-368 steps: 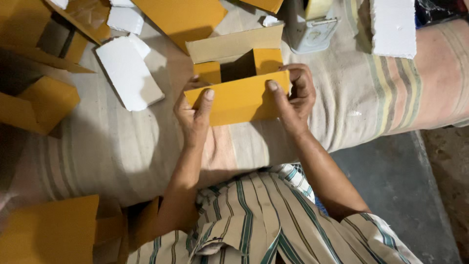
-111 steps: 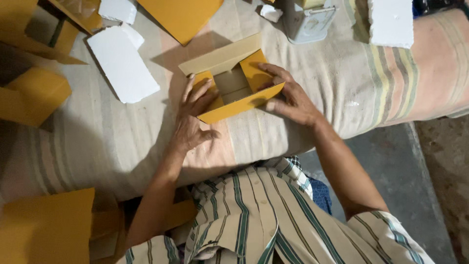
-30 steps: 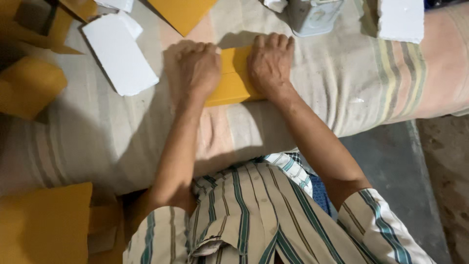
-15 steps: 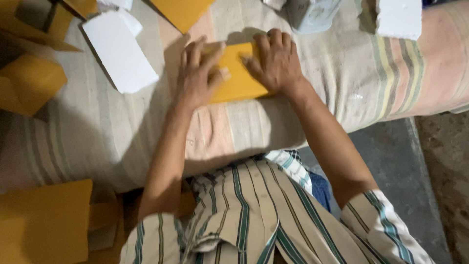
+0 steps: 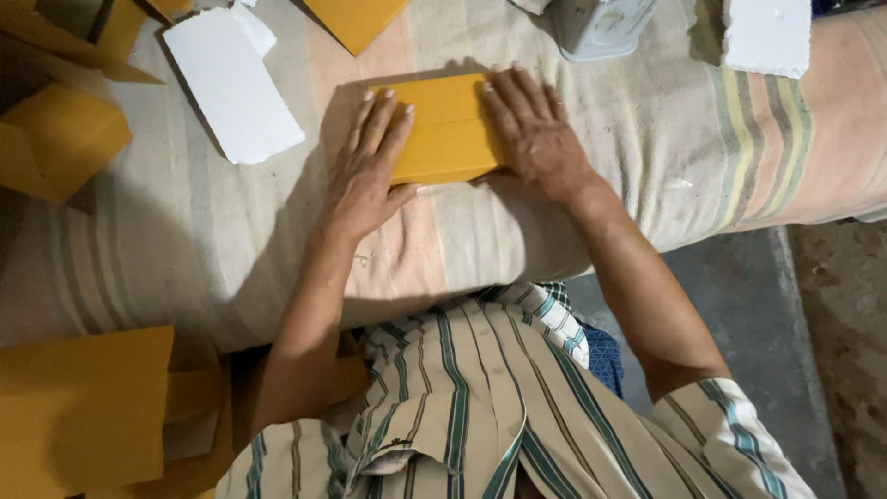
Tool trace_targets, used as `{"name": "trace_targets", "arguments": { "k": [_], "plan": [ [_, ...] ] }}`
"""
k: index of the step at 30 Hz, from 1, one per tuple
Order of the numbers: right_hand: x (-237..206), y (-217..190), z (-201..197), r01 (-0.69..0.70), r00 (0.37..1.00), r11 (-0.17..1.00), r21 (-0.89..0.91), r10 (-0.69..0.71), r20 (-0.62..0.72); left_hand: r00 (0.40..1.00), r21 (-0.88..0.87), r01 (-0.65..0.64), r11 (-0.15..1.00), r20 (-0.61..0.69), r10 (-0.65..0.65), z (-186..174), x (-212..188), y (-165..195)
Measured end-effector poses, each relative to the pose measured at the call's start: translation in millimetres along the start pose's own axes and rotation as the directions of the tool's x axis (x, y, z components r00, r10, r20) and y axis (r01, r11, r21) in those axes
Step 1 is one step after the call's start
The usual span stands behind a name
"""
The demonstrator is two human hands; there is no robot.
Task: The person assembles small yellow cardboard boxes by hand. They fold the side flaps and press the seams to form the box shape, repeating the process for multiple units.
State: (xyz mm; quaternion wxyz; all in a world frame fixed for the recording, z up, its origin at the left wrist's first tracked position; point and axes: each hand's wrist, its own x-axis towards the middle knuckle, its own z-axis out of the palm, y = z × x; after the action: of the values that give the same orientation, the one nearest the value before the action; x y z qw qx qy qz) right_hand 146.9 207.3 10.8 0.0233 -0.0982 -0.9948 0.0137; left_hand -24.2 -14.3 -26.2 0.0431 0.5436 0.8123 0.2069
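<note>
A flattened yellow cardboard box (image 5: 445,125) lies on a striped cloth-covered surface (image 5: 185,249) in front of me. My left hand (image 5: 365,166) rests flat on the box's left end, fingers spread and pointing away from me. My right hand (image 5: 534,139) lies flat on its right end, palm down. Both hands press on the box and neither one is closed around it.
A white foam slab (image 5: 231,83) lies to the left, another white foam piece (image 5: 765,35) at the top right. A pale tin container (image 5: 605,23) stands behind the box. Yellow cardboard pieces lie at the far left (image 5: 60,139), top (image 5: 356,18) and bottom left (image 5: 83,407).
The open box seen earlier has been folded flat. Over the last second both hands slid apart from on top of it to its two ends.
</note>
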Motion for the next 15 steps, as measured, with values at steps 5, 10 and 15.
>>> {"name": "trace_targets", "arguments": {
  "k": [5,10,15],
  "plan": [
    [4,-9,15,-0.151,0.986,0.986,0.071,0.156,-0.060,0.963,0.066,0.262,0.963,0.047,-0.265,6,34,26],
    [46,-39,23,-0.290,0.955,0.957,-0.019,0.288,-0.068,0.929,0.052,0.360,0.932,0.069,-0.363,21,75,49],
    [35,-12,10,-0.413,0.910,0.893,0.178,0.415,0.028,0.884,-0.094,0.466,0.880,0.016,-0.467,15,71,15]
  ]
}}
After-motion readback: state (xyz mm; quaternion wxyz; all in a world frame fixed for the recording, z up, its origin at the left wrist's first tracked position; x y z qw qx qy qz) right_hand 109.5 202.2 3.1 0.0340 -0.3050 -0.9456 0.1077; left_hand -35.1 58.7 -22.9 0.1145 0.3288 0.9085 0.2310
